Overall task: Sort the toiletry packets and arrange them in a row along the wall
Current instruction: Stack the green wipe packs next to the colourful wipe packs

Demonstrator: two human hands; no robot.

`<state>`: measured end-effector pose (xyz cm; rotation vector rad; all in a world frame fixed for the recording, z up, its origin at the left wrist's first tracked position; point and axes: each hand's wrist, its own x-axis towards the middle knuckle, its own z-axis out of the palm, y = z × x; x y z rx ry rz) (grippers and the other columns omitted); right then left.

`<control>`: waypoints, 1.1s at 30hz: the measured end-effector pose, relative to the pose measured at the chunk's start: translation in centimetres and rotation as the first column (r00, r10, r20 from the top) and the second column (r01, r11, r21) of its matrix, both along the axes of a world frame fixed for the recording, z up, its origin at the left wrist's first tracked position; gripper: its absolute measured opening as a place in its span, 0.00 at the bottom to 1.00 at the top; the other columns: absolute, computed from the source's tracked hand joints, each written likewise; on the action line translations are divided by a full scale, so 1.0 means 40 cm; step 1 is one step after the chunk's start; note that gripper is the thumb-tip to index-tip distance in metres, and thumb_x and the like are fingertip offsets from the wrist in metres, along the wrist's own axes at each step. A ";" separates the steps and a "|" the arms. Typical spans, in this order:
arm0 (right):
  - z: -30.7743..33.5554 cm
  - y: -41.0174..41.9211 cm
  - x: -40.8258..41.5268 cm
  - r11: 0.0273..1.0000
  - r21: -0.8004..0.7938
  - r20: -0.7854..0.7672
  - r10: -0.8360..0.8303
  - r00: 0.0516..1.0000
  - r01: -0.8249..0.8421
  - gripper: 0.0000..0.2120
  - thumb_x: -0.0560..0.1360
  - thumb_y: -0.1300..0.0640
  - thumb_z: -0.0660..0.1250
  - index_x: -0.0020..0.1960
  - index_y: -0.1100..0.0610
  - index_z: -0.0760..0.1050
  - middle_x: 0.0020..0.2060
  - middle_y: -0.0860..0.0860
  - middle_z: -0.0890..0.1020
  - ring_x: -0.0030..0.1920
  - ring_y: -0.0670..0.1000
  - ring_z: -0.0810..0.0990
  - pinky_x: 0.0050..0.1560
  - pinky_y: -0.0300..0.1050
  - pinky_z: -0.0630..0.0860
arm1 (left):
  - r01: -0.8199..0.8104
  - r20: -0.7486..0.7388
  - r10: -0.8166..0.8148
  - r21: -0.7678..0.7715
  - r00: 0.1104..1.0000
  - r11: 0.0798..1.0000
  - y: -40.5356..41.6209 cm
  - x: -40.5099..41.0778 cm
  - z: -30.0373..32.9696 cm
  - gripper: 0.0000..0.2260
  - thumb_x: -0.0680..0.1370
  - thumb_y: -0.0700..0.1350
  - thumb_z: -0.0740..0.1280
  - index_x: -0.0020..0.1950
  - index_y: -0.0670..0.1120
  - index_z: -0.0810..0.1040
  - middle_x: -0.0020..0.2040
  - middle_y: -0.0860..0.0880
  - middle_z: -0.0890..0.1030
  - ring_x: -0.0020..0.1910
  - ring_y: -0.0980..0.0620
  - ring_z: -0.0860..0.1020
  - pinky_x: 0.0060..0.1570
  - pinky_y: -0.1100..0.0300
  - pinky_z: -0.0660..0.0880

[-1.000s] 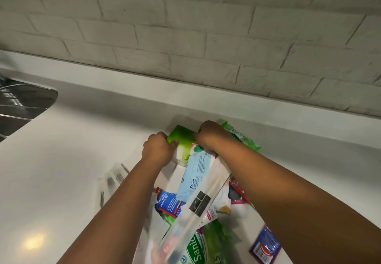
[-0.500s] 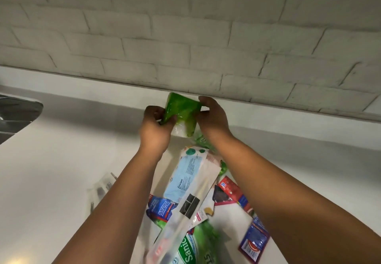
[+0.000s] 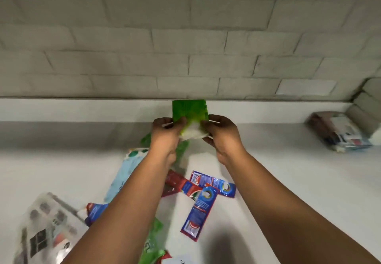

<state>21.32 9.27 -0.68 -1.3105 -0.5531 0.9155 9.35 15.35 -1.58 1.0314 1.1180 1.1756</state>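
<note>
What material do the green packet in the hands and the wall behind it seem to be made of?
Green packet: probably thin glossy plastic film, since it shines and crumples where the left hand and right hand pinch it. Wall: looks like matte painted brick or brick-look tile, with staggered blocks and recessed joints; which one, the picture leaves open.

Home washroom – brick wall (image 3: 185, 37), white counter (image 3: 61, 156)
</note>
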 end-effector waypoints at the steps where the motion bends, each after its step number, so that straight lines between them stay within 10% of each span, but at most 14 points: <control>1: -0.004 -0.023 0.028 1.000 -0.004 -0.008 -0.020 1.000 0.020 0.14 0.73 0.64 0.69 0.59 0.61 0.76 0.50 0.58 0.84 0.45 0.52 0.83 0.38 0.40 0.79 | 0.030 0.002 -0.030 -0.003 1.000 1.000 -0.018 0.031 -0.004 0.16 0.70 0.47 0.76 0.51 0.45 0.73 0.43 0.44 0.79 0.32 0.50 0.75 0.27 0.63 0.70; 14: -0.062 -0.396 0.563 0.959 -0.054 -0.042 -0.282 0.959 0.279 0.06 0.73 0.66 0.70 0.46 0.58 0.74 0.42 0.56 0.80 0.41 0.51 0.80 0.33 0.38 0.77 | 0.392 0.059 -0.388 -0.177 0.920 0.903 -0.343 0.566 -0.075 0.12 0.74 0.37 0.69 0.54 0.46 0.72 0.46 0.49 0.78 0.41 0.53 0.78 0.37 0.61 0.74; 25: -0.157 -0.509 0.848 0.929 -0.215 0.331 -0.221 0.918 0.301 0.09 0.73 0.60 0.70 0.54 0.56 0.79 0.48 0.53 0.82 0.52 0.55 0.81 0.58 0.48 0.76 | 0.402 0.048 -0.405 -0.274 0.913 0.873 -0.438 0.856 -0.172 0.18 0.72 0.34 0.72 0.60 0.38 0.73 0.52 0.41 0.80 0.41 0.50 0.80 0.37 0.61 0.76; 33: -0.187 -0.418 0.877 0.901 -0.341 0.866 0.192 0.461 0.266 0.17 0.75 0.56 0.67 0.61 0.61 0.74 0.56 0.60 0.78 0.55 0.60 0.78 0.56 0.47 0.75 | 0.333 -0.261 -0.359 -0.141 0.896 0.932 -0.355 0.932 -0.175 0.04 0.67 0.42 0.74 0.38 0.47 0.79 0.40 0.45 0.84 0.42 0.44 0.83 0.51 0.45 0.81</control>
